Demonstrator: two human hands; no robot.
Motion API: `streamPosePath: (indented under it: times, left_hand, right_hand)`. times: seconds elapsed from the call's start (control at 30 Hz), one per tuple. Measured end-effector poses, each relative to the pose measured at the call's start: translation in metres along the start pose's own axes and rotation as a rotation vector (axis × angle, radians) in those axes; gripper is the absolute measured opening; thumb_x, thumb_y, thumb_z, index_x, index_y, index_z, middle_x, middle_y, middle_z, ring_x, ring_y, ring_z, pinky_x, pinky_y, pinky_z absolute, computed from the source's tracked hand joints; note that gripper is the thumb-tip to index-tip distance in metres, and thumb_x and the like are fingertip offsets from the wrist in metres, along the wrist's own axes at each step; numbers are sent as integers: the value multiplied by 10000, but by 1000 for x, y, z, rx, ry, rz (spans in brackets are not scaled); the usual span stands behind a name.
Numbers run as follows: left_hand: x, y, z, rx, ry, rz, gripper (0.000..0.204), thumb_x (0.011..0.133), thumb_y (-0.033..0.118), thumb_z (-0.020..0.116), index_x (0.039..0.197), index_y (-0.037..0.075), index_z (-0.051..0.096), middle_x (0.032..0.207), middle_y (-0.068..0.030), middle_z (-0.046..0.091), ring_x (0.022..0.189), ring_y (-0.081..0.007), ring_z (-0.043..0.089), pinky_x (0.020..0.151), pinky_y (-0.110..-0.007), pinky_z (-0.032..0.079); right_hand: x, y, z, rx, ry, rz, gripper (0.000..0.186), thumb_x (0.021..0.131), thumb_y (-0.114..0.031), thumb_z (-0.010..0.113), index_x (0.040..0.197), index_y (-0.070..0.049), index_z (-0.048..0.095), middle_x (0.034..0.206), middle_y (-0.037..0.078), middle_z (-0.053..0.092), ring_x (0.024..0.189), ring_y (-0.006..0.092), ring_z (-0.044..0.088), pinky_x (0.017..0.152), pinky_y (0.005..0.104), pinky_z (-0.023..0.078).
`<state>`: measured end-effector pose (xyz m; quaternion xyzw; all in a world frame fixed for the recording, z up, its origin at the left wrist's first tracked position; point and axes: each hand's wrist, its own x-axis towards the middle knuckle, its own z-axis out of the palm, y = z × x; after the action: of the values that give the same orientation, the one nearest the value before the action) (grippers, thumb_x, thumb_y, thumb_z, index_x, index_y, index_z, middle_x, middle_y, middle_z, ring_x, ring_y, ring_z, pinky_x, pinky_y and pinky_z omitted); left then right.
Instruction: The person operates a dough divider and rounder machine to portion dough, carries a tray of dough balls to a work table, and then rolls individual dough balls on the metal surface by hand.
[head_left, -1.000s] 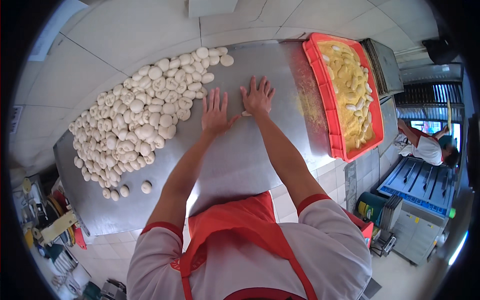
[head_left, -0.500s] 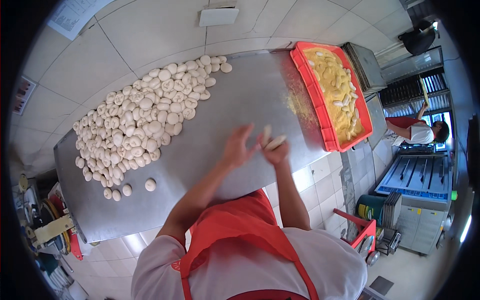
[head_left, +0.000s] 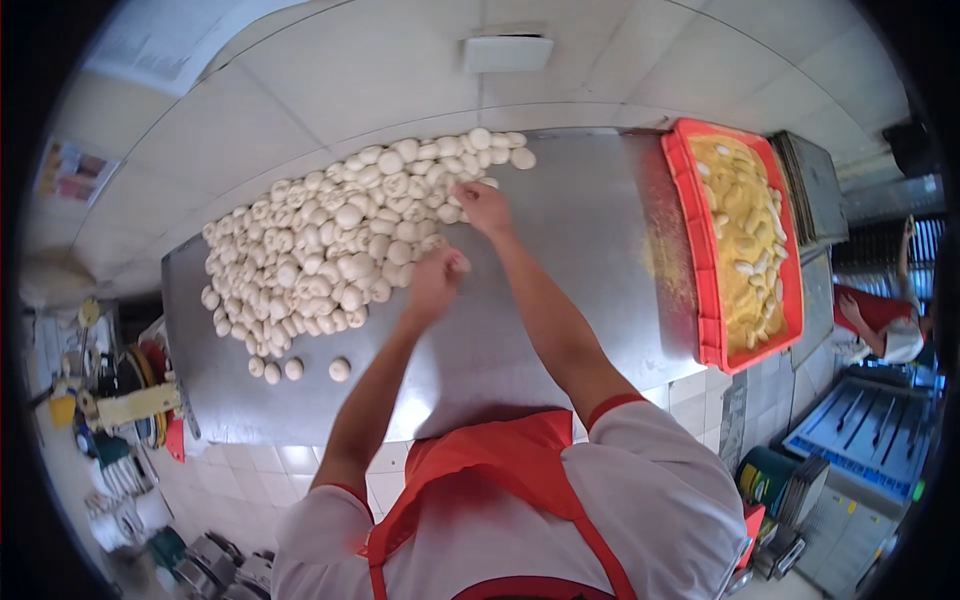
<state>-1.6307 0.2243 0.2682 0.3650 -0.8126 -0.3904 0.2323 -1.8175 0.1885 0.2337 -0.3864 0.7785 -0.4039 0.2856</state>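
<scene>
Fingers (head_left: pixel 469 194) curl at dough rounds (head_left: pixel 347 215); red tray (head_left: pixel 703 275) holds rolls (head_left: pixel 744 268) in yellow powder (head_left: pixel 738 300).

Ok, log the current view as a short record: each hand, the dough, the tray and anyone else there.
Left hand: left hand, curled, at the pile's right edge; grip unclear
Right hand: right hand, fingers bent, farther from the body, also at that edge; grip unclear
Dough: heaped pile of pale rounds on the metal table; one lone round on its near side
Tray: red tray, table's right end; holds yellow powder and pale oblong pieces
Others: co-worker, far right
</scene>
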Motion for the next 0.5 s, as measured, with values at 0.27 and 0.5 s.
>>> streamPosePath:
  times: [0.27,0.5]
  left_hand:
    - [-202,-44,-21,-47,-3,-65,155,803,8,650,951,51,667,952,-160,672,856,-365,638,762,-446,518]
    - [-276,-55,15,263,-138,83,622,850,259,708,1401,74,485,1510,-231,375,1398,-417,365,1113,-516,357]
  right_hand:
    - [-65,30,-5,-211,200,-75,220,867,-226,666,1009,-58,672,936,155,707,895,342,675,793,456,525]
    - [-336,160,-65,-426,169,-381,294,938,-76,525,1209,-3,616,1192,214,650,1147,404,592,1027,484,437]
